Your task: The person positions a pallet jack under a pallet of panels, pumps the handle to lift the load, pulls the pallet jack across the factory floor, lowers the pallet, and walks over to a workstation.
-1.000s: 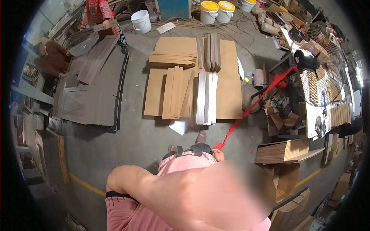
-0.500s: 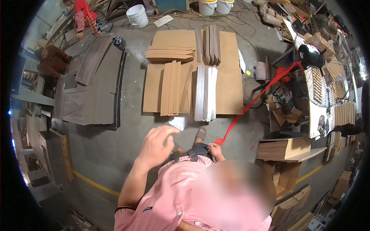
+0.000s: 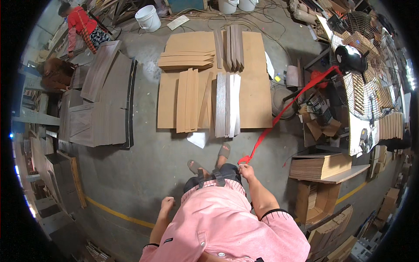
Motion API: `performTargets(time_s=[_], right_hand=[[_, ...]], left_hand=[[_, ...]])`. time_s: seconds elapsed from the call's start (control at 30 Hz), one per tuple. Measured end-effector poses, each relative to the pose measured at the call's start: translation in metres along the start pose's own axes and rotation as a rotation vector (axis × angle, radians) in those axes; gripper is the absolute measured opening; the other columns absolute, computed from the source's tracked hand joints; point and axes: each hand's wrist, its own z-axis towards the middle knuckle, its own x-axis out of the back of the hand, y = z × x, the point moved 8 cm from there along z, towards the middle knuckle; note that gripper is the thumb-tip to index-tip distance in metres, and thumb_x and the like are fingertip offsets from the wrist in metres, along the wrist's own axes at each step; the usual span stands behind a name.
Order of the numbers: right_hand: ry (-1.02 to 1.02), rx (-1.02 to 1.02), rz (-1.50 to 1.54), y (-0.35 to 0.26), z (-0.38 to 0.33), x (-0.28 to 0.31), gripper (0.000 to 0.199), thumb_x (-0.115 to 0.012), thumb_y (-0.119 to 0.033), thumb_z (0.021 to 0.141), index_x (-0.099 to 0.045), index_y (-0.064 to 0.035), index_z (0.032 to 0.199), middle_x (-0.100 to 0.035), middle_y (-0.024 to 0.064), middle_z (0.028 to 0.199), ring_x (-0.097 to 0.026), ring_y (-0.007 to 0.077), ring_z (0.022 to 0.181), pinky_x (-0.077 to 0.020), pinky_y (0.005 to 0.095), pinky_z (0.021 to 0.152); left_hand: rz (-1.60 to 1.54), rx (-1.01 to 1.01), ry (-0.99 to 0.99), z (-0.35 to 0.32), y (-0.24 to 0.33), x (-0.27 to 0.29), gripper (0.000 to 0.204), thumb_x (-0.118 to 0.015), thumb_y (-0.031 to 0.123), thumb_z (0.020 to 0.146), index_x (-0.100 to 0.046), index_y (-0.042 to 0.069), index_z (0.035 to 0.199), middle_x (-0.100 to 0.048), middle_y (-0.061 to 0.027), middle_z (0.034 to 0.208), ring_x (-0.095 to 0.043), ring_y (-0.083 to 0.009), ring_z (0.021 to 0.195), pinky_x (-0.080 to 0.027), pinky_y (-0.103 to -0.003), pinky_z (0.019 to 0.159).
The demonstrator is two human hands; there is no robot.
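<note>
My right hand (image 3: 247, 171) is closed around the end of a long red cloth strip (image 3: 267, 137), just right of my waist. The strip stretches up and right to the black hub of a large wire-caged fan (image 3: 352, 59). Low at my left side hangs my left hand (image 3: 167, 203), its fingers curled in and nothing showing in them. Beyond my feet, a large brown board stack (image 3: 255, 100) lies on the floor. On it rest tan strips (image 3: 187, 100), grey wood-grain strips (image 3: 235, 48) and silver-white strips (image 3: 227, 105).
Grey cabinet panels (image 3: 114, 105) are piled at the left, with two people near them, one in a red top (image 3: 83, 28). White buckets (image 3: 148, 18) and loose cables lie at the back. Stacked boards (image 3: 321, 167) stand on a low shelf at the right.
My left hand has dropped from in front of me down to my left side. The right hand still grips the red strip. The person in red has shifted, and my view has tilted slightly.
</note>
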Motion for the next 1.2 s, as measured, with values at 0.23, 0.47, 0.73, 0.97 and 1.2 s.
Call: performTargets(time_s=[0.23, 0.47, 0.73, 0.97, 1.2], right_hand=[[-0.027, 0.046, -0.090, -0.032, 0.011, 0.003, 0.026, -0.058, -0.027, 0.092, -0.068, -0.0037, 0.087, -0.066, 0.0028, 0.076, -0.061, 0.0116, 0.067, -0.0503, 0.0293, 0.065], [-0.015, 0.151, -0.049, -0.044, 0.026, 0.006, 0.025, -0.058, -0.027, 0.094, -0.067, -0.0049, 0.088, -0.061, 0.0014, 0.071, -0.055, 0.0091, 0.058, -0.0430, 0.0245, 0.051], [0.010, 0.016, 0.103, 0.006, 0.018, 0.026, 0.021, -0.056, -0.021, 0.094, -0.067, -0.0033, 0.098, -0.064, 0.0033, 0.079, -0.055, 0.0097, 0.059, -0.0437, 0.0252, 0.052], [0.049, 0.067, -0.127, 0.039, 0.010, 0.034, 0.023, -0.059, -0.021, 0.090, -0.069, -0.0020, 0.097, -0.065, 0.0026, 0.078, -0.059, 0.0122, 0.069, -0.0475, 0.0280, 0.064], [0.152, 0.184, -0.178, 0.036, 0.030, 0.024, 0.031, -0.062, -0.031, 0.085, -0.072, -0.0026, 0.093, -0.071, 0.0075, 0.084, -0.065, 0.0173, 0.079, -0.0503, 0.0329, 0.076]], left_hand=[[-0.243, -0.182, 0.040, -0.010, 0.089, -0.038, 0.022, -0.055, 0.022, 0.096, -0.065, 0.003, 0.101, -0.069, -0.0078, 0.092, -0.064, -0.0146, 0.073, -0.052, -0.027, 0.067], [-0.241, -0.359, -0.004, -0.041, 0.204, -0.048, 0.025, -0.055, 0.017, 0.097, -0.059, 0.002, 0.116, -0.068, -0.0095, 0.103, -0.065, -0.0143, 0.082, -0.052, -0.027, 0.076], [-0.148, -0.235, 0.006, -0.022, 0.154, -0.049, 0.026, -0.054, 0.016, 0.097, -0.059, 0.002, 0.118, -0.068, -0.0095, 0.102, -0.065, -0.0141, 0.082, -0.053, -0.027, 0.073], [-0.121, -0.122, 0.025, -0.020, 0.104, -0.047, 0.028, -0.056, 0.024, 0.096, -0.061, 0.004, 0.115, -0.070, -0.0080, 0.101, -0.065, -0.0134, 0.078, -0.050, -0.027, 0.059], [-0.126, -0.252, -0.046, -0.004, 0.121, -0.052, 0.031, -0.056, 0.023, 0.095, -0.059, 0.004, 0.119, -0.069, -0.0084, 0.099, -0.062, -0.0139, 0.076, -0.050, -0.028, 0.062]])
